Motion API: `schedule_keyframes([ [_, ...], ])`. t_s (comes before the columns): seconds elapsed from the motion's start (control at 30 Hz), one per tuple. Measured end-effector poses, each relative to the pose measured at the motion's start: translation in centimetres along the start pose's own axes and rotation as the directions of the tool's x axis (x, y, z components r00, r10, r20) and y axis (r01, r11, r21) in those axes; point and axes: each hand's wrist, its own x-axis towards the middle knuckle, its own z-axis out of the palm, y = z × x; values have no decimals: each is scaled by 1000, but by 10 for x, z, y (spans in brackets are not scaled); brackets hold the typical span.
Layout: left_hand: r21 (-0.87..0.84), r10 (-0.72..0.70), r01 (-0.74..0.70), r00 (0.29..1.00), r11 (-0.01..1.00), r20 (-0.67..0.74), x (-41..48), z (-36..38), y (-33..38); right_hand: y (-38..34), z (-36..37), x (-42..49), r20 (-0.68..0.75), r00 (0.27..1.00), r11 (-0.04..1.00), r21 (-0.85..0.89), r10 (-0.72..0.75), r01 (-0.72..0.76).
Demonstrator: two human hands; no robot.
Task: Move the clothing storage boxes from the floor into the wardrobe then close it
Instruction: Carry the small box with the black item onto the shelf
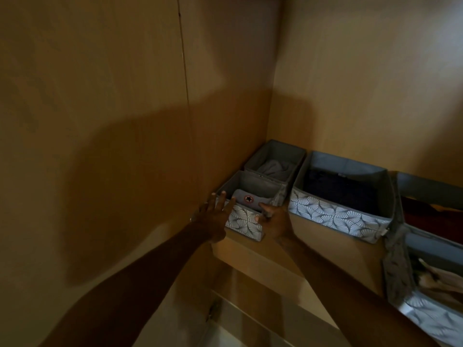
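Observation:
A small grey fabric storage box (244, 217) with a white leaf-pattern front sits at the left end of the wooden wardrobe shelf (253, 254). Folded grey clothing with a star badge (248, 198) lies inside. My left hand (215, 216) rests flat against the box's left front corner, fingers spread. My right hand (274, 220) grips the box's right front edge, thumb over the rim. Behind it stands a second small grey box (275, 159) holding grey cloth. A larger leaf-pattern box (338, 216) with dark clothing sits to the right.
The wardrobe's wooden side panel (112, 121) is close on the left, the back panel (363, 83) behind the boxes. Further boxes (431, 314) crowd the shelf at the far right, one overhanging. Below the shelf a lower board (263, 316) is visible.

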Motion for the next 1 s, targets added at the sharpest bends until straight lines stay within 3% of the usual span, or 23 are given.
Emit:
schedule_keyframes([
  [0.43, -48, 10, -11, 1000, 999, -28, -9, -3, 0, -4, 2, -1, 31, 999, 999, 37, 15, -16],
  [0.67, -388, 2, -104, 967, 916, -253, -23, -1, 9, -5, -12, -26, 61, 998, 989, 142, 27, -36],
  [0.8, -703, -46, -236, 933, 671, -357, -40, 12, 28, -13, -24, -48, 63, 997, 978, 202, 40, -52],
  [1.0, -958, -304, -210, 916, 197, -263, -76, 45, 64, 1, -40, -98, -12, 989, 912, 390, 145, -129],
])
